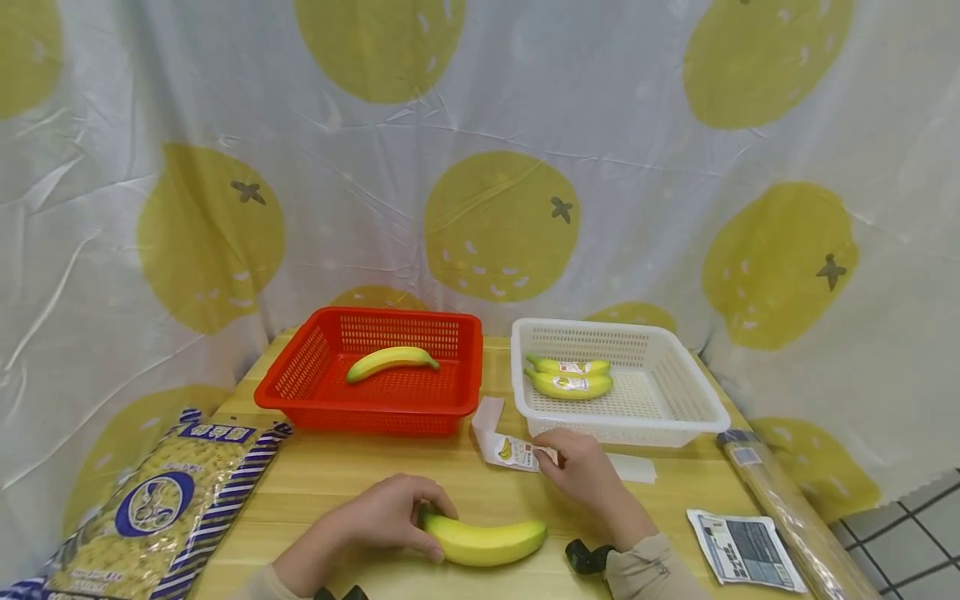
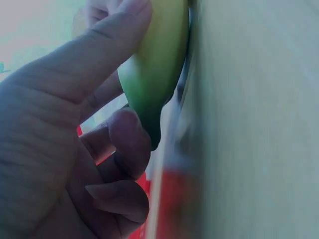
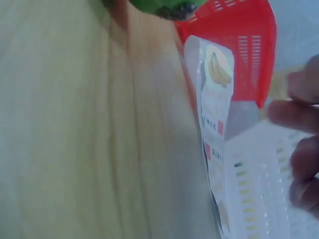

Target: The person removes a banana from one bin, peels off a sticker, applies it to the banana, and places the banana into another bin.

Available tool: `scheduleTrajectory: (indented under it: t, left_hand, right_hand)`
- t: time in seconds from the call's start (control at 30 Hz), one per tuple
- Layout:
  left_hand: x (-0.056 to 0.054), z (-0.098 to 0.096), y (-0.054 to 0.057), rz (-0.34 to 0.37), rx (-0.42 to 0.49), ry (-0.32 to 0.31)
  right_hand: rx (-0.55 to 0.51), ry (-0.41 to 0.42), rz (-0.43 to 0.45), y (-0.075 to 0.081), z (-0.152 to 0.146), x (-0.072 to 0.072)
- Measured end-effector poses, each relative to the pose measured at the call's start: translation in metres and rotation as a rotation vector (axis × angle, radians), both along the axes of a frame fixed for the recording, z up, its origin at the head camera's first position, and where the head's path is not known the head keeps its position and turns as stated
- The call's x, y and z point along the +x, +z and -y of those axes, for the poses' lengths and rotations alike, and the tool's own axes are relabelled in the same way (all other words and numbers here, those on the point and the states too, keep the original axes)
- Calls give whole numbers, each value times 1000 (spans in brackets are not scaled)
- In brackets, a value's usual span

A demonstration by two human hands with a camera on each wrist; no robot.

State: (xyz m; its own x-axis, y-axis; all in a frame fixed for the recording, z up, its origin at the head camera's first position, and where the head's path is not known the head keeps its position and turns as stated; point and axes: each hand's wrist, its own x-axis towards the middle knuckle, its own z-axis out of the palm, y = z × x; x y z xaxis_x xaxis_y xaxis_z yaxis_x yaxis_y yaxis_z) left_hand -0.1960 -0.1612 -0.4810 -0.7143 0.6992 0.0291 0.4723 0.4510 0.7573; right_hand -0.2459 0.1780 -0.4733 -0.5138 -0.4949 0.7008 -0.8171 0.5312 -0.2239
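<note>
My left hand (image 1: 397, 517) grips a yellow banana (image 1: 495, 543) by its left end, low over the wooden table. In the left wrist view the thumb lies along one side of the banana (image 2: 159, 55), and the other fingers curl near its green tip. A white strip of banana stickers (image 1: 513, 452) lies on the table in front of the baskets, partly hidden by my right hand (image 1: 588, 475). The right wrist view shows loosely bent fingers (image 3: 294, 109) apart from the sticker strip (image 3: 218, 84), with nothing held between them.
A red basket (image 1: 375, 419) holds one banana (image 1: 392, 361). In the white basket (image 1: 637, 429) to its right lie two bananas (image 1: 570, 384) with stickers. A large bag of pale pieces (image 1: 161, 500) lies left; a small packet (image 1: 745, 550) and a long clear-wrapped package (image 1: 795, 525) lie right.
</note>
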Motion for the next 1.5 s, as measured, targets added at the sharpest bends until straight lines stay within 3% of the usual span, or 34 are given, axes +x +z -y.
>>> scheduleTrajectory:
  t: [0.13, 0.23, 0.33, 0.5, 0.6, 0.77, 1.07, 1.33, 1.5]
  left_hand:
    - [0, -4, -2, 10, 6, 17]
    - [0, -6, -3, 14, 17, 30]
    - [-3, -7, -4, -30, 36, 68]
    - [-13, -20, 3, -144, 62, 192]
    - [-22, -33, 11, -168, 57, 198]
    - [-36, -53, 15, -108, 86, 170]
    - [-36, -65, -1, 1, 251, 286]
    - [-37, -60, -8, -46, 152, 234]
    - [-40, -58, -14, -51, 168, 215]
  right_hand:
    - [128, -97, 187, -4, -1, 1]
    - [186, -121, 286, -6, 0, -1]
    - [193, -97, 337, -8, 2, -3]
    - [192, -59, 386, -13, 6, -9]
    - [193, -58, 415, -16, 8, -11]
    - [205, -63, 389, -23, 9, -14]
    - [165, 7, 373, -21, 10, -6]
    - [2, 123, 315, -22, 24, 2]
    - [-88, 188, 342, -19, 30, 8]
